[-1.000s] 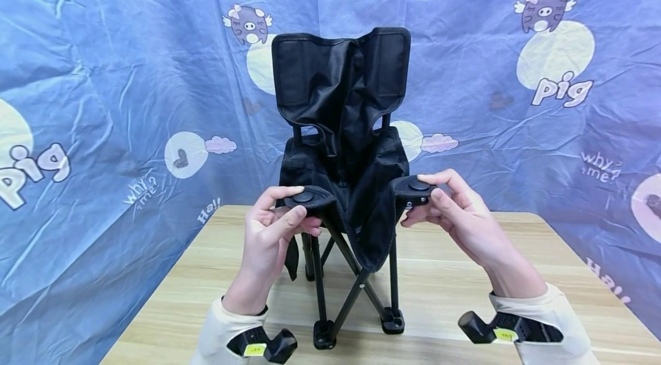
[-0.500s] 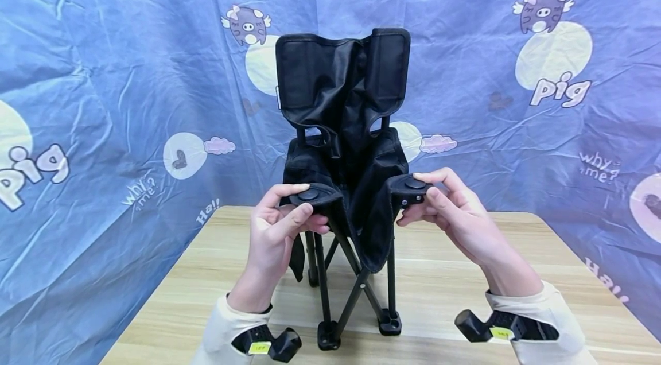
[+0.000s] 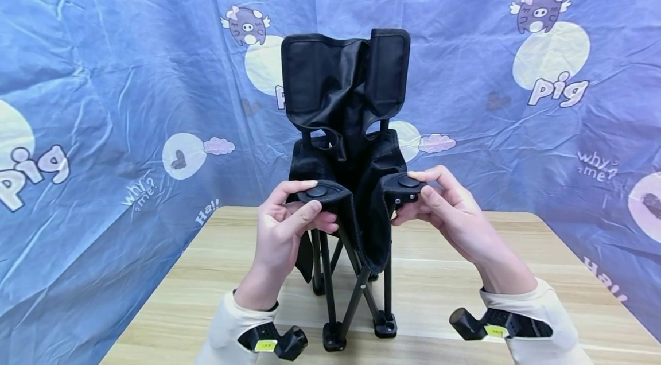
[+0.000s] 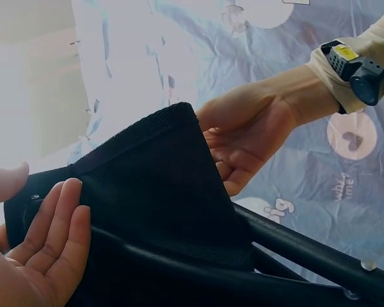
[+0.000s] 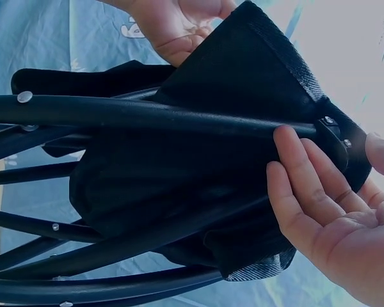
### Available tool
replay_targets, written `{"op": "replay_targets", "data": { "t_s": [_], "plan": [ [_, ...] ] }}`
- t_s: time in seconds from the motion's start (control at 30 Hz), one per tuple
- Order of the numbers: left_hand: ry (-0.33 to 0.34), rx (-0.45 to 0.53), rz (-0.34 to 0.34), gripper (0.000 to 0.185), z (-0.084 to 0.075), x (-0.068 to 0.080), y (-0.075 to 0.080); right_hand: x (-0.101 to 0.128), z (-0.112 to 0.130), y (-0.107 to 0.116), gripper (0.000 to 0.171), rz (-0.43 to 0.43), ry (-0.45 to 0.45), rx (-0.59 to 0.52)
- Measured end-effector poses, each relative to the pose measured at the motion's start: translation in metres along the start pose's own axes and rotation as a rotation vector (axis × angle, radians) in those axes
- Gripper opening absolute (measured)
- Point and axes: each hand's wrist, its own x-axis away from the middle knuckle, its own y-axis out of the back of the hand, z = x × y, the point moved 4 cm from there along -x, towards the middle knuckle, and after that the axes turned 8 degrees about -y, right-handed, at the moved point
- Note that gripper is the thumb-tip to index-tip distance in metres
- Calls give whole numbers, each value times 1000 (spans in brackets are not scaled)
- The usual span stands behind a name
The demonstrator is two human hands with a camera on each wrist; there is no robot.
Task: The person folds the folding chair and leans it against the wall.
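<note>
Small black folding camp chair (image 3: 343, 141) stands on the wooden worktop (image 3: 465, 273), roughly dead centre, backrest up at 12 o'clock from the hands. It's half folded, seat fabric sagging into a deep pocket between the two front corners; can't see anything in that pocket. Left hand (image 3: 286, 227) has its grip closed around the front left seat corner (image 3: 317, 193), thumb on top near the round cap, fingers curled under. Right hand (image 3: 446, 210) does the same at the front right seat corner (image 3: 403, 186). The two corners sit near each other. Crossed legs (image 3: 356, 290) stand on the worktop. A blue pig-print cloth (image 3: 129, 66) hangs behind.
</note>
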Motion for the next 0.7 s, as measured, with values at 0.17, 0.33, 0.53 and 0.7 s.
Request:
{"op": "replay_targets", "data": {
  "t_s": [0.17,0.33,0.53,0.7],
  "plan": [
    [-1,8,-5,24,2,-1,-4,-1,0,-2,30,7,0,4],
    [4,1,-4,25,3,-2,-7,-4,1,-5,30,18,10,7],
    [7,-1,4,23,5,-3,-10,-6,2,-8,30,25,10,5],
    [5,14,1,25,5,-5,-14,-8,2,-10,30,24,9,11]
  ]
}}
